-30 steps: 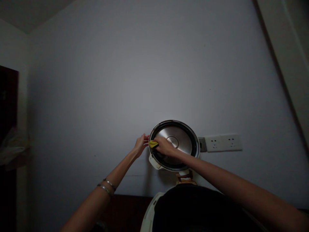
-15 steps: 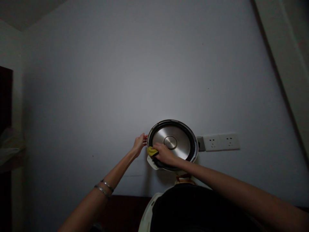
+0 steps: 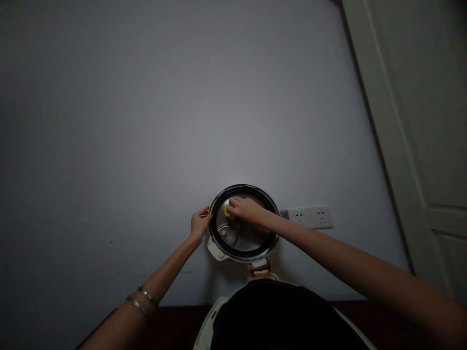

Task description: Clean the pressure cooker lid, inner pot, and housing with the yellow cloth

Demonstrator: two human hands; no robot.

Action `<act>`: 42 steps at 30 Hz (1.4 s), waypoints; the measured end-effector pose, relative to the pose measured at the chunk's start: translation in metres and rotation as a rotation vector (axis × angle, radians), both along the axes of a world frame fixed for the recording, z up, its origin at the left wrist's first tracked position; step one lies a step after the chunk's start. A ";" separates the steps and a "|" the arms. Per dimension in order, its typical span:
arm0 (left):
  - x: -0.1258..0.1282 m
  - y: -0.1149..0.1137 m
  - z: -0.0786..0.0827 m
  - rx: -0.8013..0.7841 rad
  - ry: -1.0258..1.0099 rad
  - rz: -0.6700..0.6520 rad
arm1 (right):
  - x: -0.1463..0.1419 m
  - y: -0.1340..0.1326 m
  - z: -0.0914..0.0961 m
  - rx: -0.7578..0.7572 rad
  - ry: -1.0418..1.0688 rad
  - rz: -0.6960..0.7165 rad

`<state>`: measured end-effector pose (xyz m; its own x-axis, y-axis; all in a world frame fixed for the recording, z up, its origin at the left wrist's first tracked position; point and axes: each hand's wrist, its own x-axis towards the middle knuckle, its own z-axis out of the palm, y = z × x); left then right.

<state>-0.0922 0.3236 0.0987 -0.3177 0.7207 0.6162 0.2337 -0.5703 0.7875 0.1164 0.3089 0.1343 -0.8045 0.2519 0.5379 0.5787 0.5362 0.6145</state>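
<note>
Shift inward, from half past 8 to 10 o'clock

Right hand (image 3: 248, 210), with small, soft-looking yellow wad (image 3: 226, 212): left the edge of the round, black-ringed lid (image 3: 276, 206), now near 10 o'clock on its flat, silver-grey metal plate (image 3: 251, 241). Two small round fittings (image 3: 229, 239) newly uncovered near 8 o'clock. Central ring, clear half a second ago, now hard to make out by the hand. Left hand (image 3: 199, 225), at 9 o'clock: fingers more bent, thumb now over the rim. View swung toward 3 o'clock; more of the pale, panelled door (image 3: 423, 107) shows at 2.
</note>
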 end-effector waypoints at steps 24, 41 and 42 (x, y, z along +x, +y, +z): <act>-0.008 0.009 -0.004 -0.009 0.072 0.018 | 0.075 0.009 0.000 -0.222 0.163 -0.416; -0.002 0.002 -0.002 -0.220 0.109 -0.053 | 0.093 -0.024 -0.050 -0.426 0.454 -0.269; -0.001 0.001 -0.001 -0.223 0.111 -0.048 | 0.095 -0.024 -0.048 -0.429 0.498 -0.231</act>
